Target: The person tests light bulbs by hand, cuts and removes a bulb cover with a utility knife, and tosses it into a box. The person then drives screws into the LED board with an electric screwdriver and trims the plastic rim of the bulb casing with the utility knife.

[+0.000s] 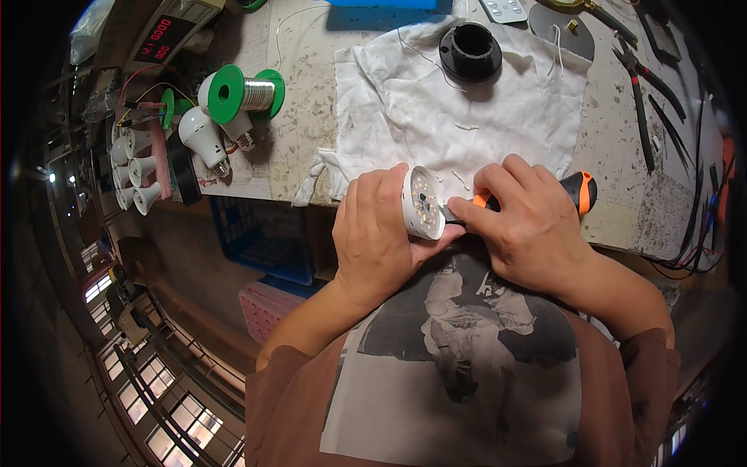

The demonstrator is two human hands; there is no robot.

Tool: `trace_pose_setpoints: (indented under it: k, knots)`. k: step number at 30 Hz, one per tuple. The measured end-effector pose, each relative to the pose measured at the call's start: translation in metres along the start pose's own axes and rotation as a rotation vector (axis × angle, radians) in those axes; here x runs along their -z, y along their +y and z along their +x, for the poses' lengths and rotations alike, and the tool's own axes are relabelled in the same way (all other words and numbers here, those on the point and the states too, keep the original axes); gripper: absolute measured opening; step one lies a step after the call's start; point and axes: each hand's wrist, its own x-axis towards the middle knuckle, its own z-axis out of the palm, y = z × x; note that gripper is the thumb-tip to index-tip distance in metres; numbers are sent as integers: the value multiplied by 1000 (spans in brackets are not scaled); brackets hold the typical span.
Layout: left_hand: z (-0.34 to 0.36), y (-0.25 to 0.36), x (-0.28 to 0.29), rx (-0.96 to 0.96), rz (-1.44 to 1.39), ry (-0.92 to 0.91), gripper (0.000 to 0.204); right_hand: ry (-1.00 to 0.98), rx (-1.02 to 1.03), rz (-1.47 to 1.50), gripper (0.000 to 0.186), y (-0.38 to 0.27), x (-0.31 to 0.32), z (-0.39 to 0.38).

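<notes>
My left hand (pixel 372 229) is wrapped around a white LED bulb body (pixel 424 204) just past the table's front edge. The bulb has no cover, so its round board with small yellow LEDs shows, facing right. My right hand (pixel 533 226) grips a screwdriver (pixel 585 193) with a black and orange handle, which sticks out behind the hand. Its front end points left at the bulb's lower rim, where my fingertips partly hide it. I cannot tell whether the tip touches the board. Under and beyond both hands lies a crumpled white cloth (pixel 389 109) with small white scraps on it.
A black ring-shaped fixture (pixel 470 53) stands on the cloth. To the left are a green solder spool (pixel 253 94), white bulbs (pixel 202 138) and a meter with a red display (pixel 163 37). Pliers (pixel 640 97) lie right; a blue crate (pixel 264 245) sits below the table.
</notes>
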Motion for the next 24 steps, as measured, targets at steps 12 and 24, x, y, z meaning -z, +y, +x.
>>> trace_pose_setpoints:
  k: [12, 24]
  knots:
    - [1, 4, 4, 6, 49, -18, 81, 87, -21, -117, 33, -8, -13, -8]
    - [1, 6, 4, 43, 32, -29, 83, 124, -11, -72, 28, -2, -9, -13]
